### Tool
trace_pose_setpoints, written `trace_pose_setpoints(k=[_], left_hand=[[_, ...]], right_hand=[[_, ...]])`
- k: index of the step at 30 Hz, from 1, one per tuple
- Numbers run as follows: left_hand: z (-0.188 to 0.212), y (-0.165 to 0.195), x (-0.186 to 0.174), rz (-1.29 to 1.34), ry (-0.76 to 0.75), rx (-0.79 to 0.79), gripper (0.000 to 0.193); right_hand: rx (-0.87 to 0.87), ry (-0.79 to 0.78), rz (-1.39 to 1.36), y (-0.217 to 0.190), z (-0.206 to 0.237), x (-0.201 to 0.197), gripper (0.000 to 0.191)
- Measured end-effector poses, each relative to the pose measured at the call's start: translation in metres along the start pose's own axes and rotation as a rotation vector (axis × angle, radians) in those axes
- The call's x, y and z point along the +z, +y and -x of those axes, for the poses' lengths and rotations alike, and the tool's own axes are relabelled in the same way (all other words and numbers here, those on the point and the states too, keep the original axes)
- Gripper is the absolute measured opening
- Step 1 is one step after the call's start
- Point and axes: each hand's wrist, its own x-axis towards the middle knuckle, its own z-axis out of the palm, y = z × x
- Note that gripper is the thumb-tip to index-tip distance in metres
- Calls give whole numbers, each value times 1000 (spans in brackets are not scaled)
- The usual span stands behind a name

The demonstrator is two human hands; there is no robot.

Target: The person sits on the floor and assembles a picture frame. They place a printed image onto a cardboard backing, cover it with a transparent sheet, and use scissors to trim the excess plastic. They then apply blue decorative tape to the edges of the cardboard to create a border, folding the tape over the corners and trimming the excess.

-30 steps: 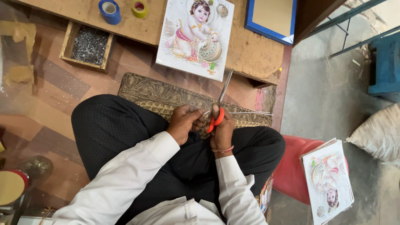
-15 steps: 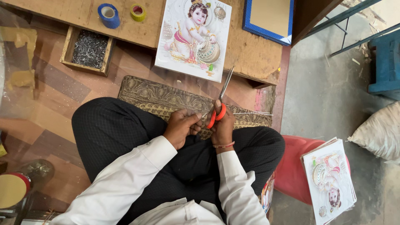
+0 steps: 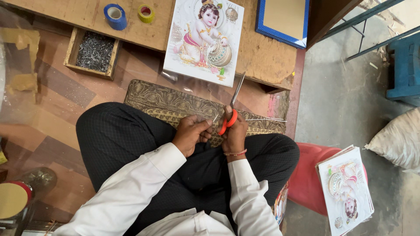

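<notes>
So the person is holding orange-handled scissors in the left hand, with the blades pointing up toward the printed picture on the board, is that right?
Not quite. The head view shows the orange-handled scissors in the right hand, not the left. The left hand pinches something thin beside them; what it is cannot be told. The rest holds: the blades point up toward the printed picture on the wooden board.

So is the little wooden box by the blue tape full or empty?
Full. The small wooden box on the floor is packed nearly to its rim with a dark heap of thin metal pieces; they look like nails or pins, but which cannot be told.
</notes>
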Motion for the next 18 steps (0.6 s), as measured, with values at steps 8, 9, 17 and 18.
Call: trace_pose_setpoints(k=[8, 9, 17, 18], left_hand=[[9, 2, -3, -15, -18, -2, 16], [10, 3, -3, -14, -17, -3, 16], [10, 5, -5, -18, -11, -19, 18], [10, 5, -5, -19, -12, -16, 18]], right_hand=[[1, 37, 23, -10, -12, 1, 35], [11, 39, 28, -9, -13, 1, 34], [-15, 44, 62, -6, -11, 2, 35], [-23, 34, 53, -6, -11, 2, 35]])
